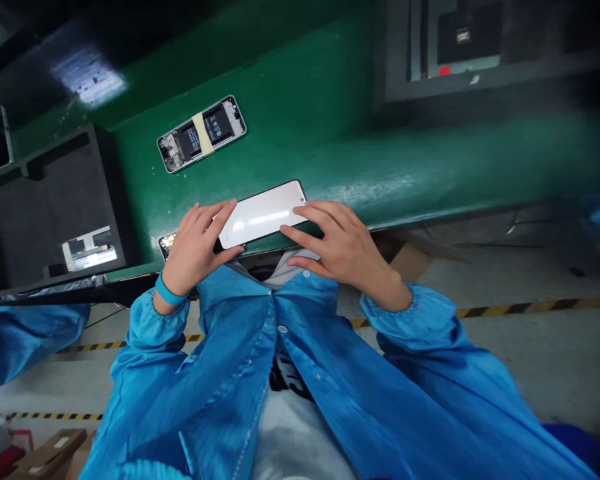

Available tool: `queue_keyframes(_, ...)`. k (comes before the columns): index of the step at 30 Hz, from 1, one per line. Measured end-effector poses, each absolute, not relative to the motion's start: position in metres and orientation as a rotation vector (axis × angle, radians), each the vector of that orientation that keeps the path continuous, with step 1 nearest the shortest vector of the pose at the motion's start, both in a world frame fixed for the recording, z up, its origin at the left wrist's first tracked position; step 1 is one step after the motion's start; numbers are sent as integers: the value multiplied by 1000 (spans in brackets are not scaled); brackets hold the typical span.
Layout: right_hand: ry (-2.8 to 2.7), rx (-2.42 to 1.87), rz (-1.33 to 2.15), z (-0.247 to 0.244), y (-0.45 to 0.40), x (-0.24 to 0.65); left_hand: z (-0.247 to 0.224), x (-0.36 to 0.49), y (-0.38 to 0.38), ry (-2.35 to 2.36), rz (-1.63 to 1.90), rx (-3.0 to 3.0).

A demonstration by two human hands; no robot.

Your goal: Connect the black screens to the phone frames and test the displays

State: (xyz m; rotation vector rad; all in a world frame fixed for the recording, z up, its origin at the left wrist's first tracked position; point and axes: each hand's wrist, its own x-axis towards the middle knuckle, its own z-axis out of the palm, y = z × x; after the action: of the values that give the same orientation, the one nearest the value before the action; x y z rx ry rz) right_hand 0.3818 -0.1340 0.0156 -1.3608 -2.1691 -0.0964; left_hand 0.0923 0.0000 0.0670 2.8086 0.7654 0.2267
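Observation:
A smartphone (263, 215) with a bright white front and a dark rim lies tilted at the table's near edge. My left hand (193, 237) spans its left end, fingers at the far side and thumb at the near edge. At the other end, my right hand (343, 243) has its fingers spread, with fingertips on the glass and the thumb stretched out below. Partly hidden under my left hand is another phone with bare inner parts (167, 245). Farther back rests an opened phone (203, 133) showing its battery, a pale strip (203, 135) across it.
The green table mat (310, 100) stretches to the right. A black foam tray (111, 200) at left holds a phone part (90, 249). Another dark tray (395, 73) with parts stands at the back right. Blue sleeves of other people (25, 340) show at the sides.

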Motion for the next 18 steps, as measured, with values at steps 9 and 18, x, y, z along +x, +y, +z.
queue_keyframes(9, -2158, -1360, -74, 15, -134, 379, 65, 93, -1, 767, 237, 2799)
queue_keyframes(18, -1935, -1647, -25, 5, -150, 418, 70, 50, 2, 874, 293, 2748)
